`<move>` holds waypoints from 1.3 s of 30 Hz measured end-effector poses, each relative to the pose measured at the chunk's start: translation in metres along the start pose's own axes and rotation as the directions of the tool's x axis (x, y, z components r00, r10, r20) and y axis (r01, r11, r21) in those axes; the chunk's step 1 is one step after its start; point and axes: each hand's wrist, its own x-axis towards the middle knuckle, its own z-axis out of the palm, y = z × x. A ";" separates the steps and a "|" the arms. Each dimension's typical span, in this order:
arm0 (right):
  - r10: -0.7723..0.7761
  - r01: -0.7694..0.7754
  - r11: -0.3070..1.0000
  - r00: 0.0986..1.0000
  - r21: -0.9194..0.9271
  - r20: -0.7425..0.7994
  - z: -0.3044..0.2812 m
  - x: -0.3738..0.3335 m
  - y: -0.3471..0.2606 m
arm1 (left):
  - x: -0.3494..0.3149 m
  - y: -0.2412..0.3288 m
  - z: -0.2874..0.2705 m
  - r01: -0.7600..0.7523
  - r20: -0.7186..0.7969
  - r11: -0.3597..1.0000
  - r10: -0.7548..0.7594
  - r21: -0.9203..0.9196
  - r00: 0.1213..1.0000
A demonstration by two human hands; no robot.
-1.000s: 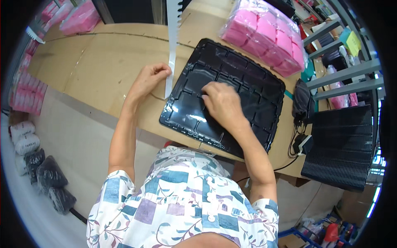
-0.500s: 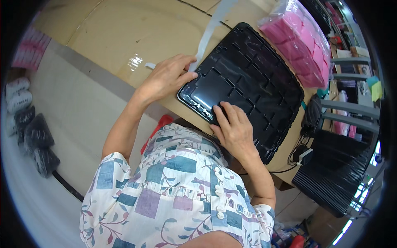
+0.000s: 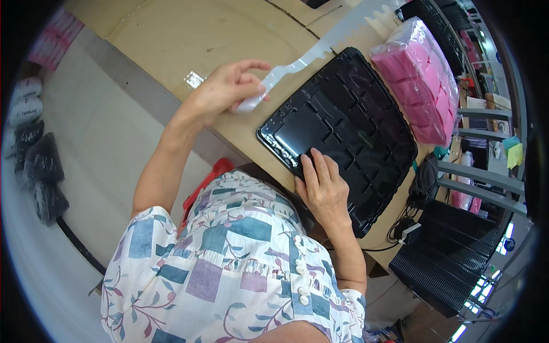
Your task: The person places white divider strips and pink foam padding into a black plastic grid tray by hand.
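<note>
A black molded plastic tray (image 3: 357, 123) with raised ridges lies on the brown work table. My right hand (image 3: 325, 188) rests on its near edge, fingers lying flat and a little apart, thumb at the rim. Beyond the tray's left corner my left hand (image 3: 231, 88) is raised, pinching the end of a long whitish plastic strip (image 3: 326, 47) between thumb and fingers. From there the strip runs up and away along the tray's far left side. One of its edges looks jagged toward the far end.
A clear bag of pink pieces (image 3: 417, 86) stands against the tray's far right side. To the right are a stack of black ridged trays (image 3: 446, 248), a black cable with a plug (image 3: 409, 231) and grey rails (image 3: 480, 174). Dark wrapped bundles (image 3: 46, 163) sit at the left.
My left hand has lifted off the tray's corner and moved up and left with the strip's end. The strip's jagged edge now shows. My right hand stays on the tray.
</note>
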 end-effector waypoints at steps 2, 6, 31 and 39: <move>0.057 -0.073 0.989 0.991 0.130 0.119 -0.015 0.010 0.001 | -0.013 -0.007 0.010 0.008 0.071 0.935 0.019 -0.355 0.997; 0.268 -0.207 0.805 0.963 0.556 -0.030 -0.020 0.021 0.000 | -0.040 -0.009 0.053 0.097 0.207 0.872 0.005 -0.480 0.978; 0.342 -0.585 0.189 0.792 0.788 0.506 -0.023 -0.009 -0.032 | -0.014 0.014 0.065 -0.135 0.128 0.990 0.137 -0.030 0.982; 0.235 -0.564 0.246 0.824 0.788 0.517 -0.003 -0.030 -0.038 | -0.030 0.006 0.065 0.007 0.138 0.990 0.013 -0.144 0.990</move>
